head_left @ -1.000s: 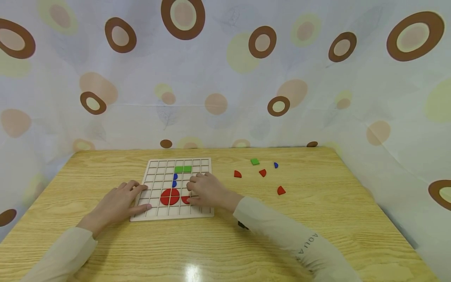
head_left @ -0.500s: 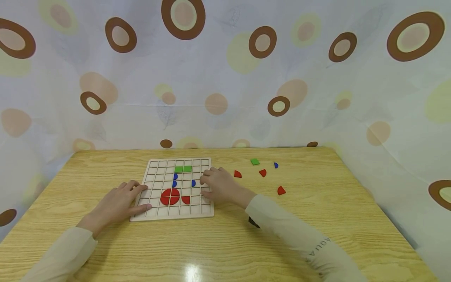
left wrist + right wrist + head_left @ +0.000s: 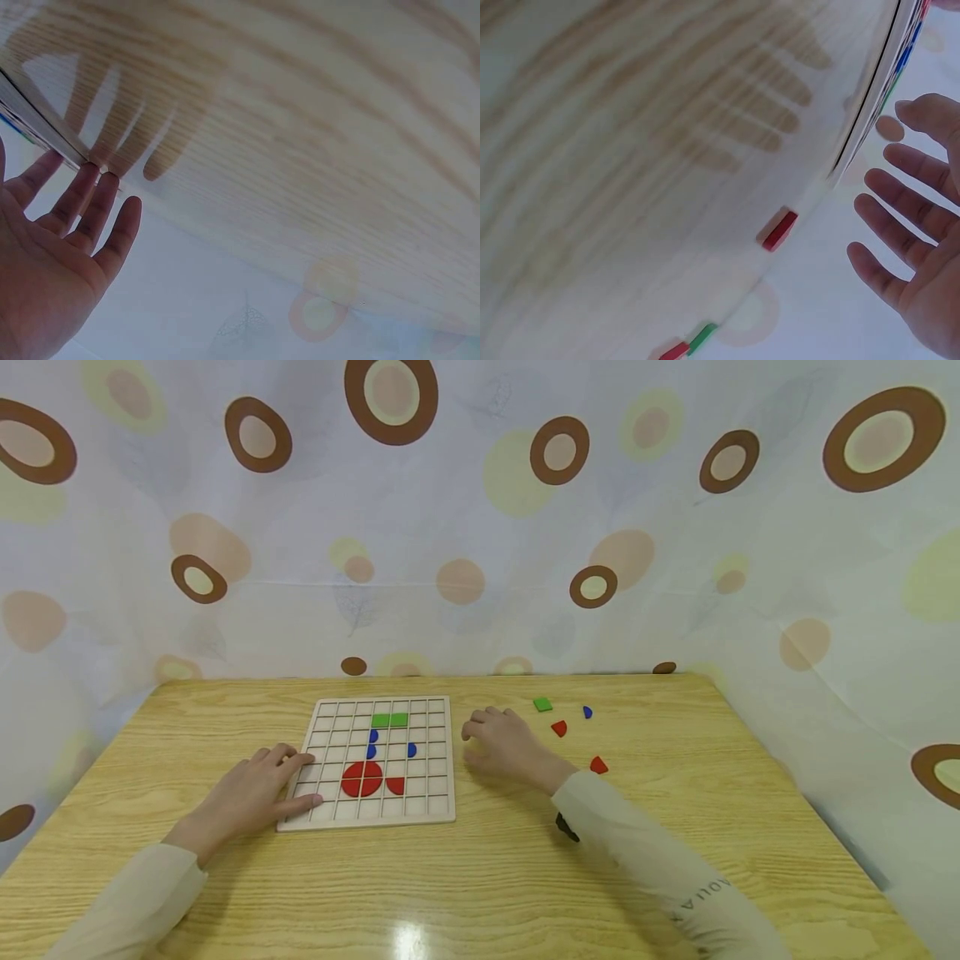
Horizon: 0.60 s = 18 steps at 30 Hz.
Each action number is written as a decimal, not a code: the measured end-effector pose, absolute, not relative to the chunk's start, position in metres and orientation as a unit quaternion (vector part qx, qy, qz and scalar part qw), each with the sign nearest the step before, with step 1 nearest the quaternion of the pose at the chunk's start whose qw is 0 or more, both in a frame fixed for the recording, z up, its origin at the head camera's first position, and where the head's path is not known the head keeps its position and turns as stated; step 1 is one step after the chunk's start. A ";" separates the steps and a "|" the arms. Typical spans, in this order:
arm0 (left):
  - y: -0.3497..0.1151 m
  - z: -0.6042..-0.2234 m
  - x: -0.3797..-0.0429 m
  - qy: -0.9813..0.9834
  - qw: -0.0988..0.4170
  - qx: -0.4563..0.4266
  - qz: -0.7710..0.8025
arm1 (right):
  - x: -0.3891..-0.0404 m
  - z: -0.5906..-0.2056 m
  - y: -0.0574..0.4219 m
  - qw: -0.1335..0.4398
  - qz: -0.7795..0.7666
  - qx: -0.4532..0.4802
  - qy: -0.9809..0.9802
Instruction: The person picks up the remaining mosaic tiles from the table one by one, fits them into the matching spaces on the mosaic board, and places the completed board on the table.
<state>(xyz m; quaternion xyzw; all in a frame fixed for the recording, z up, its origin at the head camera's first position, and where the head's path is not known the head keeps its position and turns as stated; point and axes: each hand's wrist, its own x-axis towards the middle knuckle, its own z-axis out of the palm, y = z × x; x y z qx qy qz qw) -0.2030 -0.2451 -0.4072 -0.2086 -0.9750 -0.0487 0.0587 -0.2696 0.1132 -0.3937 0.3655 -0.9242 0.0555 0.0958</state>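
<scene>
Two hands here: the left hand (image 3: 243, 793) lies spread on the left edge of the one grid board (image 3: 326, 812), which sits left of centre on the tabletop (image 3: 480, 877); the right hand (image 3: 510, 747), fingers loosely apart, is just right of it. On the board, count them: two green squares (image 3: 381, 720) far, three blue half-circles (image 3: 412, 750) mid-board, five red quarter-circles (image 3: 352, 772) near, four forming a disc. Farther right, the head view shows one green tile (image 3: 542, 704), one blue piece (image 3: 587, 712), two red pieces (image 3: 597, 765).
</scene>
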 end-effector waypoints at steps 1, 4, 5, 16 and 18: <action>-0.245 -0.407 -0.203 -0.975 0.059 -0.209 -0.049 | -0.270 -0.393 0.116 0.095 0.059 0.363 -0.925; -0.245 -0.408 -0.204 -0.975 0.059 -0.208 -0.049 | -0.273 -0.394 0.124 0.093 0.060 0.352 -0.929; -0.246 -0.409 -0.204 -0.975 0.059 -0.208 -0.050 | -0.274 -0.394 0.126 0.091 0.061 0.350 -0.930; -0.246 -0.410 -0.204 -0.974 0.063 -0.211 -0.053 | -0.290 -0.397 0.150 0.076 0.062 0.308 -0.946; -0.246 -0.410 -0.204 -0.974 0.061 -0.211 -0.053 | -0.293 -0.398 0.152 0.069 0.056 0.300 -0.950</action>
